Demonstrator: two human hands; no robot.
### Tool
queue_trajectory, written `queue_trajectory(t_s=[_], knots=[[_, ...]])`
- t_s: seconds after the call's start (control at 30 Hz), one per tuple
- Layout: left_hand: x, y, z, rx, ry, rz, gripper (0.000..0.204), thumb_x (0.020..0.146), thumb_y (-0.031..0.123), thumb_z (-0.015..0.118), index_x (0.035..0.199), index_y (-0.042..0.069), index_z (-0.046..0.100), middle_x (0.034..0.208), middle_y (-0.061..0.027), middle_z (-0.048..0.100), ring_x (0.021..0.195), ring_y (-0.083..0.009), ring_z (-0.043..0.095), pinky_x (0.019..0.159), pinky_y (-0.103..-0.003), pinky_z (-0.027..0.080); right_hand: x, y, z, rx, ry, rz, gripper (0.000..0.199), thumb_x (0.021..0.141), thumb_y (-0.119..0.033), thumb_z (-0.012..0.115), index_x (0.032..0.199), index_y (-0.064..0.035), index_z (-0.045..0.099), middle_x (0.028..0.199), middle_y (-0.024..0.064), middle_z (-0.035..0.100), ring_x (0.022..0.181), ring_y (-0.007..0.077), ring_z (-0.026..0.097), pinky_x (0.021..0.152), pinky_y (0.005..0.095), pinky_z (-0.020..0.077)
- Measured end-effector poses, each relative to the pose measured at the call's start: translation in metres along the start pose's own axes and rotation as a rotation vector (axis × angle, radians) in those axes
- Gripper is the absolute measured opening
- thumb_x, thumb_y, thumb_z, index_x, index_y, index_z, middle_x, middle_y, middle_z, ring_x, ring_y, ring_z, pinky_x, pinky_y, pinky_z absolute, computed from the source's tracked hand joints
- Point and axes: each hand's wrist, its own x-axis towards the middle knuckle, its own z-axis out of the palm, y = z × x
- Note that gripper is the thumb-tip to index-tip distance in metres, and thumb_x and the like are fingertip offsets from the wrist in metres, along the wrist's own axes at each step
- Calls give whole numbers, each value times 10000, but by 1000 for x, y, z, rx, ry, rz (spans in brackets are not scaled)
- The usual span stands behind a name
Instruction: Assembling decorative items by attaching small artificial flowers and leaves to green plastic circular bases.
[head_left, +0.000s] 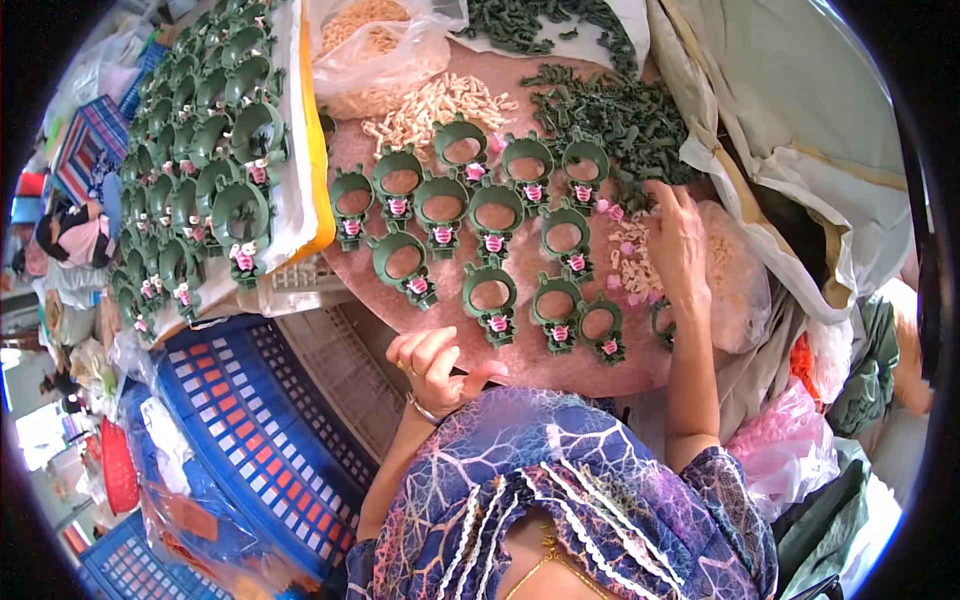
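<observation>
My right hand (678, 240) reaches over the right side of the pink round table (420, 315). Its fingers stretch to the edge of a pile of small dark green plastic pieces (635, 125). My left hand (432, 368) is at the table's near edge, fingers loosely curled, thumb apart, and no held thing visible. Between the hands lie several green ring-shaped frames (490, 290) with small ears and pink-and-white figures at their bases. Beside my right hand are small cream pieces (632, 270) and pink flower-like pieces (613, 210). Another green ring (662, 320) is partly behind my right forearm.
A white foam board (300, 120) with a yellow edge bears many similar green rings at left. Cream sticks (440, 110) and a clear bag (370, 60) of cream pieces lie at the back. Blue plastic baskets (250, 430) stand lower left; a pale fabric sheet (790, 110) rises at right.
</observation>
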Motion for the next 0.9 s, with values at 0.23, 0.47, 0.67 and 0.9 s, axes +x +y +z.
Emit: queue_trajectory(t_s=[0.23, 0.47, 0.67, 0.9], knots=[[0, -3, -1, -22, 80, -173, 586, 814, 543, 770, 1105, 112, 500, 1107, -62, 600, 976, -243, 567, 905, -419, 370, -8, -7, 1, 136, -133, -82, 101, 827, -25, 665, 916, -30, 711, 930, 131, 644, 916, 343, 641, 790, 432, 510], [2, 11, -4, 42, -132, -130, 694, 747, 657, 755, 1078, 86, 543, 1088, -46, 602, 976, -246, 562, 933, -432, 335, -13, -3, 4, 180, -64, -74, 127, 878, 23, 581, 981, -21, 642, 914, 181, 659, 856, 385, 651, 742, 439, 507], [22, 24, 11, 105, -299, -147, 757, 690, 588, 825, 1132, 65, 499, 1075, -71, 538, 993, -281, 509, 926, -453, 333, -27, -32, -14, 575, -77, 325, 116, 922, -7, 619, 1026, -5, 671, 816, 54, 672, 720, 143, 607, 678, 280, 503], [20, 25, 6, 86, -244, -248, 688, 708, 493, 844, 1129, 64, 510, 1091, -62, 549, 978, -264, 518, 915, -455, 331, -32, -28, -4, 376, -41, 17, 181, 840, 32, 634, 989, -33, 715, 971, 147, 672, 854, 328, 666, 758, 379, 523]])
